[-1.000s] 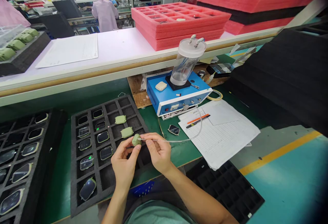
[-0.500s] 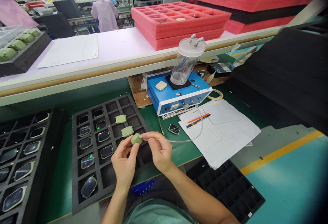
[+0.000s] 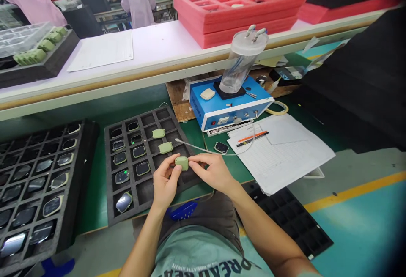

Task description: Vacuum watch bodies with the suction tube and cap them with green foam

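Observation:
Between my two hands is a small green watch case (image 3: 182,163), above the foam tray's near right part. My left hand (image 3: 166,182) is closed on its left side, with the thumb at its lower edge. On its right edge the thumb and index finger of my right hand (image 3: 215,171) are closed. Behind my hands a clear thin tube (image 3: 203,148) hangs loose, its tip over the tray. Two more green cases, one upper (image 3: 158,133) and one lower (image 3: 165,147), lie in the black foam tray (image 3: 109,184), beside several watch screens in green frames.
A blue box device (image 3: 218,118) bears a clear cylinder (image 3: 239,63). Right of the tray lie a watch screen (image 3: 221,147) and papers (image 3: 285,146) with pens. Another screen-filled tray (image 3: 60,234) stands left. Red foam trays (image 3: 222,21) sit on the shelf; co-workers are beyond.
My right hand has let go of the clear tube and now grips the case's right edge. The tube tip has come away from the case. The whole view has shifted.

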A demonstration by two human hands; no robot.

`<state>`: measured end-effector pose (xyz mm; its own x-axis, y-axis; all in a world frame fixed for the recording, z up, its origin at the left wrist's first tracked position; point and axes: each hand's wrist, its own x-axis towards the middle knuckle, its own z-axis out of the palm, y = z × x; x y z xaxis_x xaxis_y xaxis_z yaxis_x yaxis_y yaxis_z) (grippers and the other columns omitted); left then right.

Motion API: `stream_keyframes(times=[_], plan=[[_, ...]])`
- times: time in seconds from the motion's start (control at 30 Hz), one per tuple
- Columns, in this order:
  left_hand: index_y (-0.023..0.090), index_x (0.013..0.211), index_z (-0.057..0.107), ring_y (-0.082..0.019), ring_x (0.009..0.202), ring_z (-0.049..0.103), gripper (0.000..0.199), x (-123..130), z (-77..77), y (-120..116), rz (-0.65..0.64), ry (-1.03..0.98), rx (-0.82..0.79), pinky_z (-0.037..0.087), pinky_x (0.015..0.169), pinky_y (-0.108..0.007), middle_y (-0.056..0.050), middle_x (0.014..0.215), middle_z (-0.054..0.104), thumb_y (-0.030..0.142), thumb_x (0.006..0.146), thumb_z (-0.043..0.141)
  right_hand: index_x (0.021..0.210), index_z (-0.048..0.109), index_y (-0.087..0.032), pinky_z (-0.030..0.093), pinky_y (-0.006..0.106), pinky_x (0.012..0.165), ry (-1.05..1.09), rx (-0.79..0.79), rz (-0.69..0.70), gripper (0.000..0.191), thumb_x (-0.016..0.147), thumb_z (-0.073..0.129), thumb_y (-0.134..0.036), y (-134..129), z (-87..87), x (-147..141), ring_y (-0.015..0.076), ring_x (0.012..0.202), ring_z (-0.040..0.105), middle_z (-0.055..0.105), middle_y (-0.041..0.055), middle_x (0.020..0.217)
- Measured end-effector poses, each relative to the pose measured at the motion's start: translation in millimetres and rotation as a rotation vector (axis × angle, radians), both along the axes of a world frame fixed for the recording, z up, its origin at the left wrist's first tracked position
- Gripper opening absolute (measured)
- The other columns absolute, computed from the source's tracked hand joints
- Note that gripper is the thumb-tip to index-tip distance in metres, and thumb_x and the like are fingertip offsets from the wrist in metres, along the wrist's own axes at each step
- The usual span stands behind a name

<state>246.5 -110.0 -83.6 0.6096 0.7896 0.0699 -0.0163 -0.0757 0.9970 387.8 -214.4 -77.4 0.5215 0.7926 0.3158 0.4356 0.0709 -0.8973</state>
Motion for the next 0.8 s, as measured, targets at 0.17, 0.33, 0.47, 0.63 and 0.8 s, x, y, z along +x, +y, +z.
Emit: stream_keyframes(times=[0.17,0.33,0.47,0.63,0.8], plan=[[0.018,0.111,0.079,-0.022,0.088,0.074,0.032,-9.4,3.7,-2.5,-0.067,0.094,0.008,0.06,0.078,-0.03,-0.011,0.101,0.079,0.033,0.082,0.075,0.089,0.083,-0.022,0.049,0.024,0.051,0.067,-0.077,0.064,0.017,0.089,0.065,-0.024,-11.7,-3.8,1.3,0.0157,0.059,0.067,0.079,0.0026,0.081],[0.017,0.105,0.081,-0.022,0.077,0.074,0.031,-12.8,8.8,-6.2,-0.083,0.149,-0.013,0.061,0.072,-0.031,-0.011,0.093,0.08,0.028,0.075,0.078,0.082,0.081,-0.019,0.047,0.024,0.049,0.139,-0.115,0.042,0.02,0.085,0.062,-0.026,-10.3,-11.5,-9.6,0.0155,0.052,0.064,0.074,0.0022,0.065],[0.016,0.103,0.079,-0.021,0.074,0.073,0.028,-9.8,6.2,-9.6,-0.02,0.217,0.029,0.059,0.067,-0.03,-0.01,0.087,0.079,0.027,0.077,0.075,0.071,0.076,-0.018,0.05,0.025,0.052,0.12,-0.133,-0.161,0.02,0.079,0.061,-0.029,-14.8,-18.5,-15.7,0.0169,0.051,0.065,0.071,0.003,0.06],[0.019,0.117,0.072,-0.021,0.085,0.07,0.031,-4.9,10.1,-6.6,-0.048,0.475,0.355,0.056,0.071,-0.032,-0.007,0.095,0.076,0.02,0.086,0.064,0.073,0.075,-0.018,0.052,0.027,0.058,0.121,-0.255,-0.293,0.021,0.079,0.06,-0.032,-28.2,-17.2,0.1,0.0195,0.057,0.069,0.073,0.0041,0.064],[0.022,0.116,0.074,-0.029,0.101,0.062,0.025,1.7,19.9,-15.1,-0.233,0.772,0.765,0.053,0.085,-0.042,-0.007,0.1,0.073,0.023,0.094,0.06,0.074,0.077,-0.019,0.048,0.028,0.068,-0.04,-0.462,-0.209,0.017,0.081,0.062,-0.024,-15.3,2.0,20.1,0.0208,0.069,0.072,0.076,0.0037,0.071]])
